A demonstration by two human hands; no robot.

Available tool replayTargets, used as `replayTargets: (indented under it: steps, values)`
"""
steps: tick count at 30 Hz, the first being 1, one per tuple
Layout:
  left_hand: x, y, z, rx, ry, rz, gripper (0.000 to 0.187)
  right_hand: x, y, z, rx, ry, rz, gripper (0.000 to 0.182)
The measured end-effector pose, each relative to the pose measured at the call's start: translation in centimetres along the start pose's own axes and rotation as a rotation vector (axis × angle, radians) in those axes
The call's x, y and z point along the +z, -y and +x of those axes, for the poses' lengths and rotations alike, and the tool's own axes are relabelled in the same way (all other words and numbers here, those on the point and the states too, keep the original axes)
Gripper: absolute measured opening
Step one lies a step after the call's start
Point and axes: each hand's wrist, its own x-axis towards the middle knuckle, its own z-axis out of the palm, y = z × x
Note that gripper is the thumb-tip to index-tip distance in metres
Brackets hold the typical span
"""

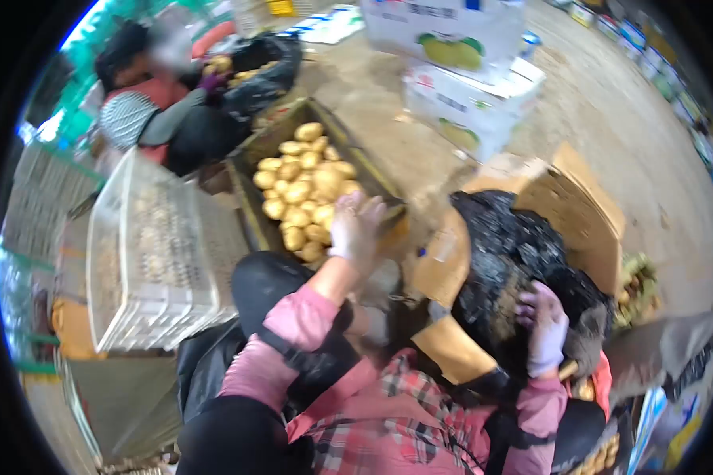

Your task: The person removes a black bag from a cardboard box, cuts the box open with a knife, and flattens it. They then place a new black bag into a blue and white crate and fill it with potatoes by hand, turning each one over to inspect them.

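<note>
A rectangular crate in front of me holds a pile of yellow potatoes. My left hand, in a pale glove, reaches over its near right side, fingers stretched and apart at the edge of the pile. An open cardboard box stands to the right, lined with crumpled black plastic. By the near side of this lining is my right hand, also gloved, its fingers loosely bent and apart with nothing visible between them. A dark grey cloth-like piece lies beside it.
A white perforated plastic crate stands at left. Beyond it, another person sits by a black bag of potatoes. White printed cartons are stacked at the back. A netted sack lies beyond the cardboard box.
</note>
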Motion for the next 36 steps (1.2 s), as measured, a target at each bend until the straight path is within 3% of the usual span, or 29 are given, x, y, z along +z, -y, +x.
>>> replayTargets:
  steps: [2,3,5,6,7,8,9,10,11,14,17,18,20,21,22,24,25,26,27,28,30,31,32,34,35,36]
  values:
    - [0.2,1.6,-1.1,-0.060,0.176,0.064,0.047,0.2,-0.2,0.5,0.091,0.092,0.059,0.042]
    - [2.2,3.7,-1.5,-0.082,0.371,0.083,0.045,-1.8,0.0,2.9,0.077,0.146,0.026,0.042]
    - [4.7,5.7,-3.9,-0.144,0.544,0.117,0.051,-3.4,-1.9,6.6,0.306,0.260,-0.016,0.035]
    - [8.2,4.2,-7.7,-0.102,0.474,0.330,0.053,-3.4,-1.9,7.8,0.377,0.228,-0.056,0.029]
    - [8.5,4.7,-8.3,-0.160,0.571,0.273,0.053,-2.7,-1.0,9.1,0.345,0.196,-0.386,0.028]
    - [8.6,4.9,-8.7,-0.209,0.658,0.220,0.054,-2.5,-1.6,10.7,0.147,0.221,-0.484,0.034]
    - [9.3,4.8,-9.5,-0.190,0.718,0.320,0.051,-2.8,-2.1,13.5,-0.009,0.318,-0.792,0.031]
    - [10.7,4.0,-10.8,-0.185,0.710,0.613,0.048,-2.4,-2.5,15.5,-0.026,0.334,-0.956,0.031]
    - [10.7,4.2,-11.2,-0.150,0.759,0.644,0.048,-2.1,-2.9,17.5,-0.045,0.350,-1.119,0.035]
    - [10.2,3.8,-11.4,-0.148,0.820,0.729,0.041,-0.7,-6.2,21.8,0.301,0.272,-1.299,0.049]
    - [10.0,3.5,-10.0,-0.155,0.744,0.809,0.040,-3.8,-17.9,28.3,0.363,0.240,-1.111,0.053]
    - [10.0,3.5,-9.5,-0.178,0.718,0.803,0.040,-4.1,-18.3,28.7,0.375,0.280,-1.020,0.055]
    - [9.9,3.3,-8.8,-0.231,0.674,0.800,0.040,-5.0,-18.6,29.5,0.458,0.263,-1.253,0.060]
    - [10.0,3.2,-8.5,-0.273,0.661,0.811,0.043,-6.0,-18.7,30.1,0.379,0.138,-1.259,0.055]
    - [10.0,3.2,-8.3,-0.236,0.656,0.774,0.045,-7.3,-18.4,30.8,0.300,0.012,-1.263,0.051]
    - [9.9,3.4,-8.2,-0.172,0.644,0.698,0.050,-8.8,-10.8,33.0,0.253,0.067,-1.248,0.039]
    - [10.1,3.0,-8.2,-0.133,0.643,0.707,0.057,-7.7,-6.2,32.3,0.106,-0.005,-1.059,0.031]
    - [10.1,2.6,-8.2,-0.142,0.633,0.679,0.056,-7.3,-0.6,30.6,-0.074,-0.091,-1.190,0.030]
    - [10.0,2.2,-8.4,-0.150,0.621,0.649,0.055,-8.8,0.7,31.5,-0.180,-0.178,-1.115,0.033]
    - [9.8,1.9,-8.5,-0.153,0.609,0.619,0.054,-8.7,3.7,30.6,-0.205,-0.261,-1.224,0.035]
    - [9.8,1.5,-8.6,-0.161,0.657,0.630,0.055,-8.5,6.3,28.8,-0.275,-0.229,-1.018,0.033]
    - [9.9,1.4,-8.6,-0.161,0.677,0.636,0.055,-8.0,5.6,27.9,-0.177,-0.213,-0.805,0.030]
    - [9.9,1.4,-8.6,-0.162,0.698,0.643,0.056,-8.1,5.7,27.2,0.147,0.108,-0.824,0.028]
    - [9.8,1.6,-8.8,-0.166,0.688,0.598,0.055,-7.8,-0.6,27.4,0.208,0.433,-1.222,0.036]
    - [10.0,1.5,-8.9,-0.173,0.668,0.587,0.055,-5.2,-2.7,26.8,0.391,0.355,-1.539,0.052]
    - [10.1,1.6,-9.0,-0.180,0.646,0.579,0.055,-6.6,-9.1,29.3,0.619,0.440,-1.464,0.064]
